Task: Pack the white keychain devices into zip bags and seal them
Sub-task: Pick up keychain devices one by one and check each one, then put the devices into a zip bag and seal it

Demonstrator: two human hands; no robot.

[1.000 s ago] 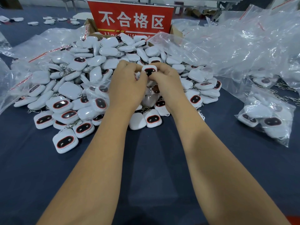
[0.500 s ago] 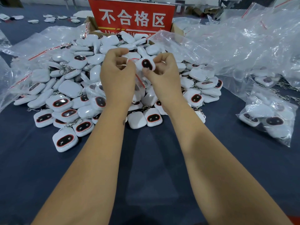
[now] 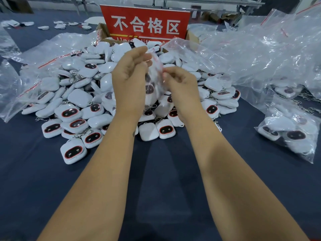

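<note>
A big heap of white keychain devices [image 3: 76,112] with dark red-rimmed faces covers the middle of the dark blue table [image 3: 165,171]. Above the heap hangs a clear zip bag [image 3: 153,84] with a red strip, holding a few devices. My left hand [image 3: 130,79] pinches the bag's top edge on the left. My right hand [image 3: 180,84] pinches the same edge on the right. Both hands are raised over the heap, close together, with the bag's mouth between them.
A filled zip bag [image 3: 291,133] lies at the right. Loose empty bags [image 3: 260,54] pile up at the back right, more plastic [image 3: 20,84] at the left. A red sign [image 3: 145,23] stands on a cardboard box behind the heap.
Both hands rose from the heap with the bag. The device held at the bag's mouth has dropped inside, and the fingers now pinch the bag's top edge.
</note>
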